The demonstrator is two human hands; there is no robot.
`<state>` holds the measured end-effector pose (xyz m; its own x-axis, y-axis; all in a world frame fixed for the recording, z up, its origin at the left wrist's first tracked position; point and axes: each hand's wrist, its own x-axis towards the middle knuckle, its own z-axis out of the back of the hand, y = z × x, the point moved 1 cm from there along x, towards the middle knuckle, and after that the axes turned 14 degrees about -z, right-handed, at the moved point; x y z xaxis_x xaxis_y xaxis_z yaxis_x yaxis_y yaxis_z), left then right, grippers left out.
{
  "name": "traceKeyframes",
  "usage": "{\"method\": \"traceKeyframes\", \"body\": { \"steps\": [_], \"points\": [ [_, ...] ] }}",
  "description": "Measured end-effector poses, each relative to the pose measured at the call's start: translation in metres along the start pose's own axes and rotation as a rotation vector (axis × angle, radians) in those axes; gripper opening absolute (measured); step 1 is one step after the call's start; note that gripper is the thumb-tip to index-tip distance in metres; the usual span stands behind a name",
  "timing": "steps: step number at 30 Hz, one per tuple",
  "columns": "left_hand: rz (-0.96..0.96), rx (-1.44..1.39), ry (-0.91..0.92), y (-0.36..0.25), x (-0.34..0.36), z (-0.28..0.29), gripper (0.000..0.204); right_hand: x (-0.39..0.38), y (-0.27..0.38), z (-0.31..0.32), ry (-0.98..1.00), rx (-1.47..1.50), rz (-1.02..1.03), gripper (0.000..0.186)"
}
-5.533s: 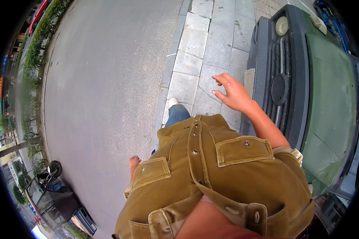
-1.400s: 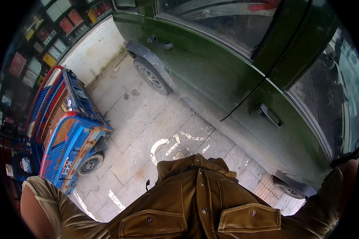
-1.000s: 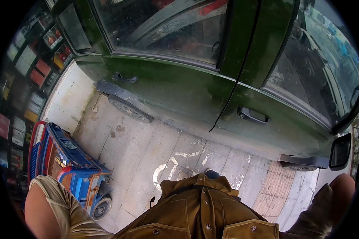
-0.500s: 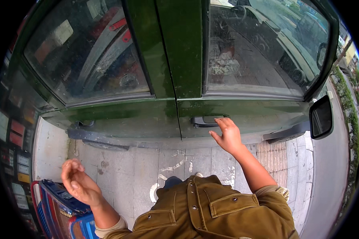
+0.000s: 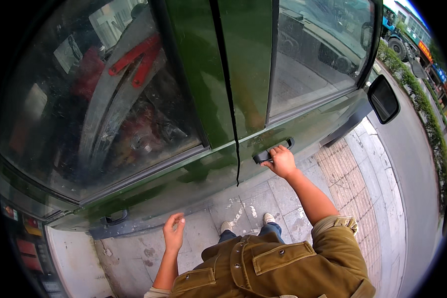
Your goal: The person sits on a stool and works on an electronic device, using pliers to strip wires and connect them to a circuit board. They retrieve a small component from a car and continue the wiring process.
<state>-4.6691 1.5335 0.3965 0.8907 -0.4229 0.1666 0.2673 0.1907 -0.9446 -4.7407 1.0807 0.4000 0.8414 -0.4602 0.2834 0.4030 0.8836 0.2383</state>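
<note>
My right hand [image 5: 283, 164] is closed on the black front door handle [image 5: 260, 158] of a dusty green vehicle [image 5: 253, 104]. My left hand [image 5: 174, 228] hangs in the air below the rear door, loosely curved, its fingers and thumb apart and holding nothing; the rear door handle [image 5: 115, 218] is to its left. Behind the scratched rear window [image 5: 44, 124], long grey pieces, red parts [image 5: 141, 62] and other clutter show dimly. My two shoes [image 5: 268, 218] stand on the paving below the doors.
A side mirror [image 5: 384, 98] juts out at the right, with the road [image 5: 412, 164], a hedge [image 5: 424, 136] and a blue machine [image 5: 397, 44] beyond. A low white wall [image 5: 77, 258] is at lower left. Grey paving [image 5: 203, 218] and a strip of ribbed tiles [image 5: 347, 184] lie below.
From walking past the vehicle's front, I have turned to face its side and moved closer. My right hand has closed on the front handle. My left hand has moved rightward.
</note>
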Motion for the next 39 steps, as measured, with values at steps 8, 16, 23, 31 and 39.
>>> {"method": "traceKeyframes", "body": {
  "steps": [8,16,23,31,39],
  "points": [
    [-0.155,0.126,0.234,-0.001,0.038,0.009,0.019,-0.071,-0.004,0.042,0.108,0.165,-0.100,0.031],
    [-0.241,0.025,0.483,-0.002,0.053,-0.077,0.018,-0.277,-0.103,0.076,-0.079,-0.150,-0.433,0.026],
    [-0.364,-0.018,0.751,-0.030,0.082,-0.204,0.019,-0.418,-0.161,0.127,-0.468,0.060,-1.053,0.023],
    [-0.365,0.046,1.081,-0.019,0.061,-0.371,0.020,-0.534,-0.233,0.150,-0.986,0.218,-1.318,0.021],
    [-0.374,0.217,1.363,0.013,0.071,-0.511,0.025,-0.546,-0.321,0.161,-1.338,0.055,-1.368,0.023]
  ]
}}
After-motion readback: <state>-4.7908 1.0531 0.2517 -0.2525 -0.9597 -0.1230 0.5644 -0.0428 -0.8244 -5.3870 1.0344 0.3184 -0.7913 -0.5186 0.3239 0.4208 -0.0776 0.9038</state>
